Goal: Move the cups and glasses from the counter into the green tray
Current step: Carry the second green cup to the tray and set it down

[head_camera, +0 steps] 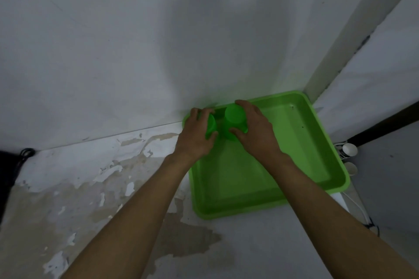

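Note:
A large green tray [317, 142] lies on the worn counter against the wall, at the right. In its far left corner stand two green cups. My left hand [196, 136] is wrapped around the smaller left cup [212, 125], which it mostly hides. The bigger cup [234, 120] stands upside down beside it, gripped by my right hand [254, 129] with fingers over its far side and thumb on the near side. Both cups sit close together, almost touching.
The counter [90, 188] has peeling white paint. A white wall [136, 52] rises directly behind the tray. Two white paper cups [349, 149] lie beyond the tray's right edge, with white cables near them. A dark object [6, 172] is at the far left.

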